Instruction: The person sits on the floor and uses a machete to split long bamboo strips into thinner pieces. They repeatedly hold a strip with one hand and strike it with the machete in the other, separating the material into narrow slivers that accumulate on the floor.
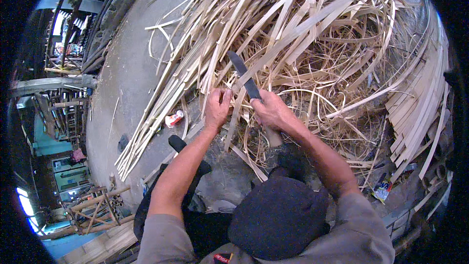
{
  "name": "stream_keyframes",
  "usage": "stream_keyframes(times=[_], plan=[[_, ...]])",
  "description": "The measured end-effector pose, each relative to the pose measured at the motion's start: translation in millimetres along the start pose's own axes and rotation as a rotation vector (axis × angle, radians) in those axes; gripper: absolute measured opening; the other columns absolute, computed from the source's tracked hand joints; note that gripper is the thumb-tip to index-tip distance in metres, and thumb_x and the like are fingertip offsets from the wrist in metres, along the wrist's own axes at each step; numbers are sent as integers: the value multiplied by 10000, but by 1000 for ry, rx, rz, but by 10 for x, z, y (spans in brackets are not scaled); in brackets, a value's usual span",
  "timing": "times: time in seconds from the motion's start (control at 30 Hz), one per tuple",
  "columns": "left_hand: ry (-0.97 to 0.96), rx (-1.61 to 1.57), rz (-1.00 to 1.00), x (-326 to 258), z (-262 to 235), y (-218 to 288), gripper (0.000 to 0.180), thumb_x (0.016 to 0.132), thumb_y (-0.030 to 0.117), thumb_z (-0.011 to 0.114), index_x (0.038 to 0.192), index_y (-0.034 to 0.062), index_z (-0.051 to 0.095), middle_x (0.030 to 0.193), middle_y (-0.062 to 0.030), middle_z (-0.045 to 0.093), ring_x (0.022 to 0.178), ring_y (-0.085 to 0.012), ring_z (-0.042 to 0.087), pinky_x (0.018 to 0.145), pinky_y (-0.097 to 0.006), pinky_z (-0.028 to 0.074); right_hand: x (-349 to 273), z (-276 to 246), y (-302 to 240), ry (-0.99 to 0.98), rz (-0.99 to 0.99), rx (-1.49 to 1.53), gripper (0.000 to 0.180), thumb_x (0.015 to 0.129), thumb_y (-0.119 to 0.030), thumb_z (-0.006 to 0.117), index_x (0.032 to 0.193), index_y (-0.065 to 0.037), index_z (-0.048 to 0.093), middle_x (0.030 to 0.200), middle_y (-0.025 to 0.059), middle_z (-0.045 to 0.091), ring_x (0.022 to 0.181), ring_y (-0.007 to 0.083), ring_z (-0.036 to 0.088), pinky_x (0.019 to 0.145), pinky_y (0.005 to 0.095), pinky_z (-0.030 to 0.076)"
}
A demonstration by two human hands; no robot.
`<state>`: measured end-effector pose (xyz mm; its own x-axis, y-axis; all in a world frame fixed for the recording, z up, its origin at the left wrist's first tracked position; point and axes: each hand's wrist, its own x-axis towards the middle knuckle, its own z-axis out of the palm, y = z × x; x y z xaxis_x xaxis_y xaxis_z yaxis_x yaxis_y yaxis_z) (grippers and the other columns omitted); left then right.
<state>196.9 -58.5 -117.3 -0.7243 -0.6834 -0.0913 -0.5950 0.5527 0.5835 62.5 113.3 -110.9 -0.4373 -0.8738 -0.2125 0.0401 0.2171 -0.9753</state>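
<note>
My left hand (217,109) is closed on the near end of a long, flat, pale bamboo strip (303,32). From there the strip runs up and right over the pile. My right hand (273,111) is wrapped round a knife, whose dark blade (251,88) points away and slightly left. Its pale wooden handle (274,138) sticks out below my fist. The blade crosses the strip just right of my left fingers; whether it cuts in, I cannot tell. Beyond both hands lies a heap of thin curled shavings (337,68).
Long split strips (171,85) lie slanting on the grey floor (132,63) at left. Flat wide slats (415,117) are stacked at right. A crumpled red-and-white wrapper (174,119) sits near my left forearm, and a colourful packet (382,189) is at lower right. Bamboo frames (95,210) stand at left.
</note>
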Motion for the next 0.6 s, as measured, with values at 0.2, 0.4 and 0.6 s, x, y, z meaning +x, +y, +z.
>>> stream_keyframes(times=[0.2,0.4,0.6], plan=[[306,68,651,561,-486,1061,445,916,418,652,1087,13,583,1018,-139,568,1009,-312,533,898,-436,433,11,223,-146,40,-18,-39,318,920,-280,546,938,34,597,710,281,615,701,460,640,666,517,495],[20,131,370,922,-668,2219,581,867,474,693,1201,12,581,1101,-174,612,1064,-328,583,885,-424,477,-55,425,-500,-48,-199,-27,324,903,-248,576,1102,7,548,805,310,634,797,482,647,737,544,506],[354,-238,410,979,-747,2229,512,1024,398,529,655,56,433,582,38,338,593,-92,306,519,-331,284,-329,596,-330,-41,-117,260,521,944,-264,553,1384,-22,417,946,290,652,870,407,660,818,463,517]])
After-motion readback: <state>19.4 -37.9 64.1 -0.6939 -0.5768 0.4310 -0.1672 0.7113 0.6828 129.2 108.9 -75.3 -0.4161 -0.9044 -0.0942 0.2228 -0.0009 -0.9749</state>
